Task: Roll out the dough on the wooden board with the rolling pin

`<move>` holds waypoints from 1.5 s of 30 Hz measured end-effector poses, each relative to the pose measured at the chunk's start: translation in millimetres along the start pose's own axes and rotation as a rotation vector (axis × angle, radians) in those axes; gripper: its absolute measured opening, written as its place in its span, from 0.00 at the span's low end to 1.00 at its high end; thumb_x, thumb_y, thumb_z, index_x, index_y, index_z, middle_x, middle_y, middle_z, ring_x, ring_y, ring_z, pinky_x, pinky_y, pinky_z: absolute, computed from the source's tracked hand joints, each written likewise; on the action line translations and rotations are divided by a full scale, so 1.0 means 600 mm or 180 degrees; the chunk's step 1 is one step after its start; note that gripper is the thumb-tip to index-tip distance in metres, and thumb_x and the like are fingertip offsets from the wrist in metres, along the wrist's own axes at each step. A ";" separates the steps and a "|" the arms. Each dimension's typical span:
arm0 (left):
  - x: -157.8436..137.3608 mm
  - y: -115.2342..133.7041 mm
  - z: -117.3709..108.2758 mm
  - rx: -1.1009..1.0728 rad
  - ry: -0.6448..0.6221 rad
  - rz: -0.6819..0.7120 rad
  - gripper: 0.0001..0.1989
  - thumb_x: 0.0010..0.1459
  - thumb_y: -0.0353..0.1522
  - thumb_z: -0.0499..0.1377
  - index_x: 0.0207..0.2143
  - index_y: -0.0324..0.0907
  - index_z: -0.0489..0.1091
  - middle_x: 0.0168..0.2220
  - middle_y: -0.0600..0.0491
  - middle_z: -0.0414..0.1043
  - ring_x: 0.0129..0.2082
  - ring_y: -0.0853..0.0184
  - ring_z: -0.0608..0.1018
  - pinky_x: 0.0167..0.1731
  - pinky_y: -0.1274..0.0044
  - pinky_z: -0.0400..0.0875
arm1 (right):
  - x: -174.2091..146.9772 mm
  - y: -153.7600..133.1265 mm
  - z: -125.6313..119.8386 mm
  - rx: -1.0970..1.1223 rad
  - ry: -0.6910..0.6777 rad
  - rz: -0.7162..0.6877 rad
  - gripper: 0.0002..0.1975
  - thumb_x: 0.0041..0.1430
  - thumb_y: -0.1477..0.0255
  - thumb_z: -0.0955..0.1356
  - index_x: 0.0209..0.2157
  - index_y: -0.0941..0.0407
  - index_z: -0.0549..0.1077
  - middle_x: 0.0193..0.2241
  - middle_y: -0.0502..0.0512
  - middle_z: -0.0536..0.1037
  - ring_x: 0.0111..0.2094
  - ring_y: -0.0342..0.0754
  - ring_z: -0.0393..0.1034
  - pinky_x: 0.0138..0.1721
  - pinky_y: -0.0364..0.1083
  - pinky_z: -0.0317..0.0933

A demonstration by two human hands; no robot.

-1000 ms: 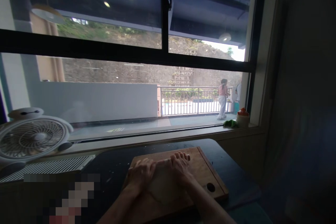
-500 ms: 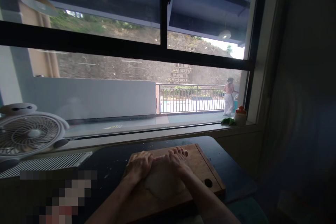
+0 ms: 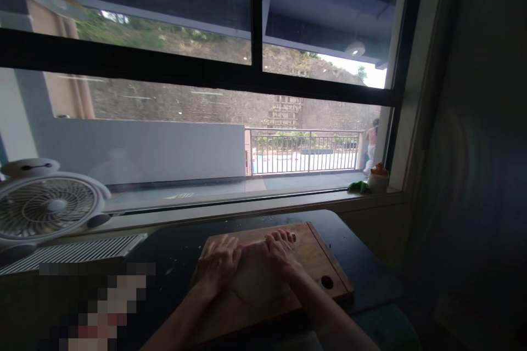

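A wooden rolling pin (image 3: pixel 253 247) lies across the far part of a thin, pale sheet of dough (image 3: pixel 254 279). My left hand (image 3: pixel 220 260) is over the pin's left part, its fingers curled across it. On the right part rests my right hand (image 3: pixel 282 249), fingers bent over the pin, whose right end pokes out past them. Under the dough is a wooden cutting board (image 3: pixel 310 263) with a dark round hole near its right corner. My hands hide most of the pin.
The board lies on a dark table (image 3: pixel 349 252) with white specks. A white fan (image 3: pixel 53 203) stands at left. On the windowsill are a green cloth (image 3: pixel 357 186) and a white container with an orange top (image 3: pixel 377 178). Beyond the window, a person (image 3: pixel 371 145) is outside.
My hands stay on the rolling pin with barely any shift on the board. Outside, the person has moved right, partly behind the window frame. The view has shifted slightly.
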State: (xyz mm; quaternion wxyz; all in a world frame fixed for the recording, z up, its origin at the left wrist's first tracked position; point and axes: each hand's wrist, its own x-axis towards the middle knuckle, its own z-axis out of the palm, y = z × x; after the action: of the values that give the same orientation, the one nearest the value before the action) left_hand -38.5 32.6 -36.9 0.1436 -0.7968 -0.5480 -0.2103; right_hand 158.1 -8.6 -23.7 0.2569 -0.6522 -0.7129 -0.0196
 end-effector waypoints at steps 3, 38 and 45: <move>-0.033 0.010 -0.017 -0.0031 0.0067 0.0119 0.24 0.63 0.42 0.41 0.52 0.42 0.66 0.54 0.48 0.66 0.57 0.60 0.64 0.58 0.67 0.49 | -0.036 0.005 -0.003 -0.0003 0.0079 -0.0069 0.21 0.63 0.59 0.55 0.54 0.48 0.63 0.55 0.52 0.64 0.60 0.51 0.46 0.60 0.52 0.34; -0.047 0.014 -0.056 -0.0155 -0.0197 0.0411 0.23 0.63 0.41 0.42 0.53 0.42 0.65 0.53 0.48 0.67 0.53 0.60 0.68 0.54 0.68 0.55 | -0.069 0.014 0.001 -0.0005 0.0278 -0.0338 0.23 0.64 0.60 0.55 0.58 0.52 0.59 0.59 0.54 0.60 0.61 0.51 0.46 0.60 0.50 0.33; 0.009 0.012 -0.046 -0.0155 -0.0787 0.0037 0.23 0.64 0.39 0.38 0.47 0.44 0.69 0.51 0.48 0.70 0.54 0.61 0.67 0.55 0.67 0.53 | -0.026 0.011 0.004 -0.0004 -0.0080 -0.0164 0.25 0.64 0.60 0.53 0.59 0.53 0.57 0.60 0.55 0.57 0.63 0.50 0.41 0.60 0.51 0.33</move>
State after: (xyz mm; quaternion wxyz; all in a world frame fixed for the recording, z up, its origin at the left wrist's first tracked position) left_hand -34.8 21.7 -9.9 0.0568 -0.8230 -0.5516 -0.1230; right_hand 163.6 -21.0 -33.5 0.2469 -0.6340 -0.7326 -0.0184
